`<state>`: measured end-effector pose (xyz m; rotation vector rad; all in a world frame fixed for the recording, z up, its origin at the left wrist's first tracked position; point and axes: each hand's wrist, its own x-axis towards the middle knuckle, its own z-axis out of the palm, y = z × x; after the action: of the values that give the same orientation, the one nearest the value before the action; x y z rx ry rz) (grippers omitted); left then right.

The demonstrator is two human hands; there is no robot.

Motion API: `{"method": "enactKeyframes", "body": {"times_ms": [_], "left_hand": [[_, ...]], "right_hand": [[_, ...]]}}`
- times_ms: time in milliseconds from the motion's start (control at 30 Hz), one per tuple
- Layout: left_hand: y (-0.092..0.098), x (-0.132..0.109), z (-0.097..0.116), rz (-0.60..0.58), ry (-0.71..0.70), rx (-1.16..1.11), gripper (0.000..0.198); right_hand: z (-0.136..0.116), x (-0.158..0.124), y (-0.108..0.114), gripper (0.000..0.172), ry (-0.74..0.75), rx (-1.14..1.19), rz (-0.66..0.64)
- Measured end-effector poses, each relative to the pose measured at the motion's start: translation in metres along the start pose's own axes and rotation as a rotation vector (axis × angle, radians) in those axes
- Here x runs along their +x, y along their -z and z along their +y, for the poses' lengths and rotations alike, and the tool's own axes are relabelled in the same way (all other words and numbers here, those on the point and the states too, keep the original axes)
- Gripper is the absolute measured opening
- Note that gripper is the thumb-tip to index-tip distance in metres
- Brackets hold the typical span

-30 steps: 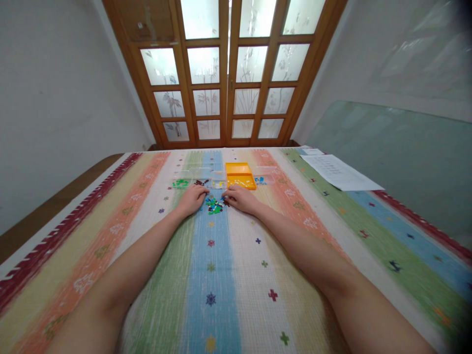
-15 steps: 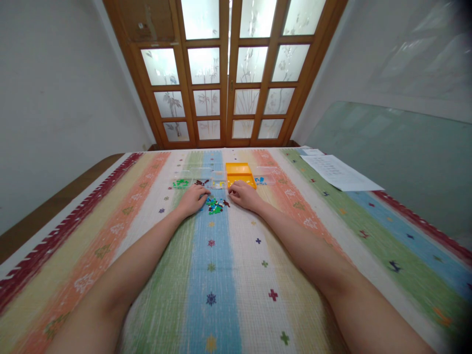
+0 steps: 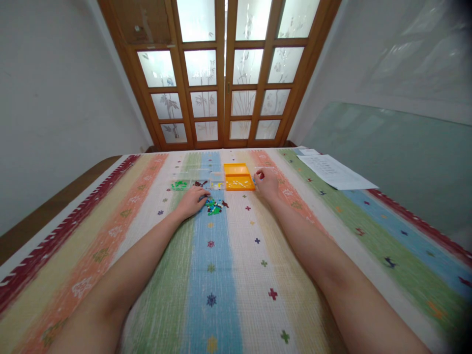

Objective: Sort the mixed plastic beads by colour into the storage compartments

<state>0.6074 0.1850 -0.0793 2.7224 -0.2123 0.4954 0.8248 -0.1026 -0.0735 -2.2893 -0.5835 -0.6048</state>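
On the blue stripe of the tablecloth lies a small heap of mixed tiny pieces [image 3: 214, 206], green, blue, white and dark red. My left hand [image 3: 191, 201] rests at the heap's left edge, fingers curled and thumb close to the index finger; anything between them is too small to make out. My right hand [image 3: 268, 185] is just right of the yellow box [image 3: 239, 171], over the spot of the blue pieces, which it mostly hides. Its thumb and index finger are bent into a pinch, contents not visible. White pieces [image 3: 239, 184] lie in the yellow box.
Left of the yellow box, clear compartments hold green pieces [image 3: 179, 185], dark red pieces [image 3: 199, 184] and yellow pieces [image 3: 219, 185]. Paper sheets [image 3: 334, 171] lie at the right back of the table. Behind stands a wooden door [image 3: 224, 98] with glass panes.
My right hand has moved right, from beside the heap and in front of the yellow box to the box's right side. My left hand has stayed by the heap.
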Motion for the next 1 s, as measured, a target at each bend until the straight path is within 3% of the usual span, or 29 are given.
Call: {"method": "enactKeyframes", "body": {"times_ms": [133, 267, 1000], "left_hand": [[0.003, 0.000, 0.005, -0.018, 0.004, -0.010, 0.022], [0.005, 0.000, 0.010, -0.019, -0.008, -0.022, 0.021], [0.007, 0.001, 0.016, -0.026, 0.003, 0.074, 0.019]], "right_hand": [[0.010, 0.001, -0.003, 0.015, -0.158, -0.054, 0.015], [0.018, 0.001, -0.005, 0.017, -0.205, -0.059, -0.018], [-0.002, -0.006, -0.010, 0.018, -0.041, -0.044, -0.063]]}}
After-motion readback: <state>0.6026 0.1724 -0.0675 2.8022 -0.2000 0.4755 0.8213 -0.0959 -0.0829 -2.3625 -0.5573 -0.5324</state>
